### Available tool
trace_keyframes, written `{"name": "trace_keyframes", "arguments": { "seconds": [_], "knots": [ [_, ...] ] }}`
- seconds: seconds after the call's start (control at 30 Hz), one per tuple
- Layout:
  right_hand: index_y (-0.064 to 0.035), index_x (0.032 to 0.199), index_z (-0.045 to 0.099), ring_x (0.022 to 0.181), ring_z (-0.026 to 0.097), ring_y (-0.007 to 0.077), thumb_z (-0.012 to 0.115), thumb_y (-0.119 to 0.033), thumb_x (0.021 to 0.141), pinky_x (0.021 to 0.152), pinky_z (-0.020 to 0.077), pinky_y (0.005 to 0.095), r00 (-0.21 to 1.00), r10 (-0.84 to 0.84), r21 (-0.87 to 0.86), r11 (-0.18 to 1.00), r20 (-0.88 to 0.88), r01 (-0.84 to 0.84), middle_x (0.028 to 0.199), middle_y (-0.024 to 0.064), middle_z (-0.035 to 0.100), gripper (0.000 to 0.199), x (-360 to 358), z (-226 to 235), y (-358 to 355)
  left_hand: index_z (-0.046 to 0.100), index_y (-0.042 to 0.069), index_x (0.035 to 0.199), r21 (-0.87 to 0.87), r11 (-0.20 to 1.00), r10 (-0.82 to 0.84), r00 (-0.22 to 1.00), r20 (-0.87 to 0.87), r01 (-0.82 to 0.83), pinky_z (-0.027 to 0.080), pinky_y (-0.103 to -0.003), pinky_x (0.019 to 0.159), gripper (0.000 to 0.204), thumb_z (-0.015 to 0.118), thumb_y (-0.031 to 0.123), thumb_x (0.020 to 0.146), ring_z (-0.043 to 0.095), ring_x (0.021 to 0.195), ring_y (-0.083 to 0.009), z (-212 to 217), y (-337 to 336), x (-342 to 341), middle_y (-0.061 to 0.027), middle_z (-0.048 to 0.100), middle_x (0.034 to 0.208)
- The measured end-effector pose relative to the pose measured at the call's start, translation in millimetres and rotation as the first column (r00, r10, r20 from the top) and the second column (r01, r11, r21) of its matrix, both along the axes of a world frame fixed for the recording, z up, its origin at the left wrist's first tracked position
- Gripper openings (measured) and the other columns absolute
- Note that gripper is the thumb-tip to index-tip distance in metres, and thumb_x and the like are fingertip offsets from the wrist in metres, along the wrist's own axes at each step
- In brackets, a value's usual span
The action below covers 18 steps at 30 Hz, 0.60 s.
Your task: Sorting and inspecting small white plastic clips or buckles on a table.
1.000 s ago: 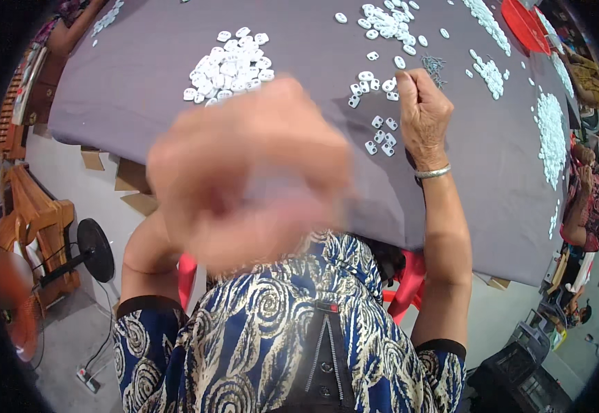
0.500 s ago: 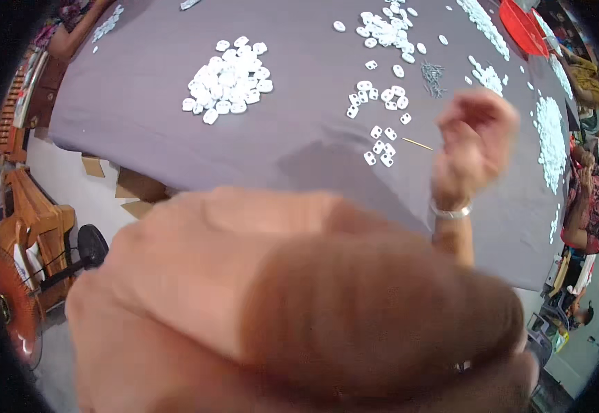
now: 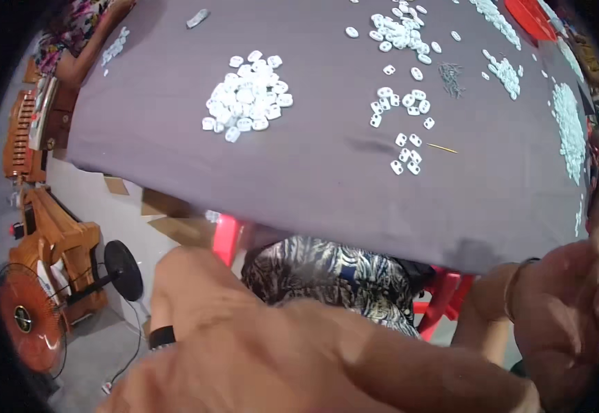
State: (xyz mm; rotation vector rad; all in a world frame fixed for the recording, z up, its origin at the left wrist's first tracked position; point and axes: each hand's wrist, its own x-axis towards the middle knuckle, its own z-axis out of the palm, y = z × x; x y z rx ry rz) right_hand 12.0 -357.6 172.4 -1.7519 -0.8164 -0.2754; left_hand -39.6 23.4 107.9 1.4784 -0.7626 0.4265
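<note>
A grey cloth-covered desk (image 3: 313, 186) sweeps across the upper frame; left hand (image 3: 265, 358) looming bottom centre, right hand (image 3: 568, 303) lower right, can't tell whether their fingers grip anything! White rounded pieces (image 3: 248, 96) heaped upper left; slim yellow stick (image 3: 442, 148) right of centre.
</note>
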Motion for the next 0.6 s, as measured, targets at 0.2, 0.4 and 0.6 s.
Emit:
{"name": "trace_keyframes", "arguments": {
  "seconds": [0.2,0.4,0.6],
  "knots": [
    [-0.0039,0.071,0.048,0.049,0.044,0.013,0.063,-0.007,0.078,0.041,0.0301,0.0238,1.0,-0.021,0.078,0.997,0.012,0.02,0.061,0.0057,0.051,0.016,-20,-4,0,0.058,0.003,0.092,0.016,0.999,-0.037,0.999,-0.006,0.038,0.047,-0.031,0.055,0.019,0.065,0.016,0.08,0.055,0.063,-0.0177,5,4,3,-0.0089,0.058,0.079],
    [-0.0048,0.069,0.048,0.049,0.042,0.0127,0.063,-0.008,0.078,0.042,0.0294,0.0241,0.999,-0.034,0.108,0.994,0.034,0.031,0.061,0.0051,0.049,0.018,-38,-5,-130,0.057,0.004,0.092,-0.014,0.998,-0.067,0.998,-0.003,0.067,0.047,-0.031,0.055,0.018,0.065,0.015,0.08,0.055,0.062,-0.0176,6,10,17,-0.0087,0.058,0.078],
    [-0.0057,0.068,0.047,0.048,0.041,0.0124,0.062,-0.01,0.078,0.042,0.0286,0.0243,0.992,-0.088,0.165,0.984,0.09,0.073,0.06,0.0044,0.048,0.019,-43,-14,-131,0.057,0.004,0.092,-0.015,0.991,-0.135,0.99,0.033,0.136,0.047,-0.031,0.055,0.018,0.065,0.015,0.081,0.055,0.062,-0.0176,15,4,42,-0.0084,0.058,0.078]
  ]
}}
